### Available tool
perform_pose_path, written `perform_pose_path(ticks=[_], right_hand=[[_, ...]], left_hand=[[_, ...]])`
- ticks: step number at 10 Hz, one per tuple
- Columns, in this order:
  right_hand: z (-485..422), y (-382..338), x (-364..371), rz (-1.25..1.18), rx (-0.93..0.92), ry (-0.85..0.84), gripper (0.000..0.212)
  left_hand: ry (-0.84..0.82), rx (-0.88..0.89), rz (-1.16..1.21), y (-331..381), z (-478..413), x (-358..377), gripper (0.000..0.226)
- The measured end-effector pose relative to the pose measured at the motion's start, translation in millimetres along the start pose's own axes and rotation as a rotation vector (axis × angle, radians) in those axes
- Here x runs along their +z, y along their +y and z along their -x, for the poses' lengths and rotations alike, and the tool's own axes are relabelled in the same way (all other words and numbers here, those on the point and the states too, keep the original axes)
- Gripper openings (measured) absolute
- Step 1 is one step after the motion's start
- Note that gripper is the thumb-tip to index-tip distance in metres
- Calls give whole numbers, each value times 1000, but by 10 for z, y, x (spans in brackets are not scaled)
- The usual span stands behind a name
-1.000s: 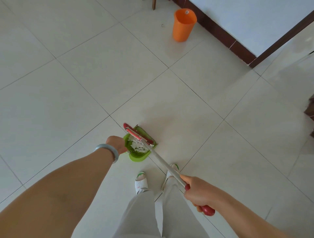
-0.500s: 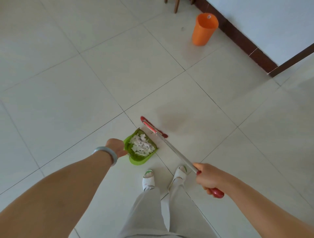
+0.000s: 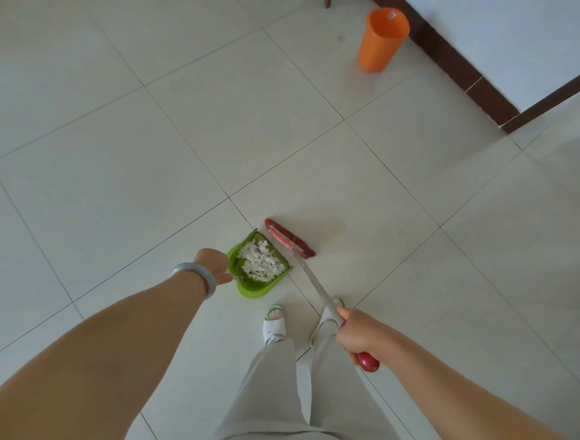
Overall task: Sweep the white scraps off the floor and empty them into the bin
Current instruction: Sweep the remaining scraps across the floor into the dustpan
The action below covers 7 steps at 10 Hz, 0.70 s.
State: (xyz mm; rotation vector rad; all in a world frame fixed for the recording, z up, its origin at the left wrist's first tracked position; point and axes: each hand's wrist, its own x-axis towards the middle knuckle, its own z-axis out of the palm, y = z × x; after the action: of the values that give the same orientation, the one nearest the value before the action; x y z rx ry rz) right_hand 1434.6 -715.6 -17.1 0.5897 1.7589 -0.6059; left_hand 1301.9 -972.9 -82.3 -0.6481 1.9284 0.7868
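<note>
A green dustpan (image 3: 251, 289) sits low over the tiled floor just ahead of my feet, filled with a heap of white scraps (image 3: 260, 262). My left hand (image 3: 213, 266) grips the dustpan at its left side; the handle is hidden under the hand. My right hand (image 3: 357, 335) is closed round the red grip of a long metal-handled broom (image 3: 314, 284). Its red head (image 3: 290, 238) rests on the floor just right of the dustpan's mouth. The orange bin (image 3: 381, 40) stands far ahead at the upper right, near the wall.
A dark brown skirting board (image 3: 455, 59) runs along the white wall at the upper right, with a doorway edge beyond it. A wooden furniture leg (image 3: 327, 3) shows at the top edge. My feet in white slippers (image 3: 274, 323) stand behind the dustpan.
The broom head has swung off the dustpan to the floor on its right, uncovering the scraps. The view has shifted so the bin sits further right and nearer.
</note>
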Motion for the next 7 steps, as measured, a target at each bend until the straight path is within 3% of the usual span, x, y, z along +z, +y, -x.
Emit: perform_pose_path(ticks=[1, 2, 4, 5, 6, 7], right_hand=[[123, 11, 22, -83, -25, -46, 69], [273, 49, -13, -101, -47, -49, 62], [367, 108, 42, -110, -43, 2, 60], [312, 116, 71, -122, -24, 20, 67], [245, 121, 73, -181, 12, 0, 77], [215, 133, 32, -239, 9, -47, 71]], left_hand=[[3, -19, -56, -37, -112, 18, 42], [3, -58, 36, -39, -39, -17, 37], [149, -29, -320, -85, 280, -98, 32], [145, -72, -102, -134, 186, -107, 29], [163, -200, 704, -248, 37, -112, 38], [135, -145, 548, -324, -50, -124, 47]])
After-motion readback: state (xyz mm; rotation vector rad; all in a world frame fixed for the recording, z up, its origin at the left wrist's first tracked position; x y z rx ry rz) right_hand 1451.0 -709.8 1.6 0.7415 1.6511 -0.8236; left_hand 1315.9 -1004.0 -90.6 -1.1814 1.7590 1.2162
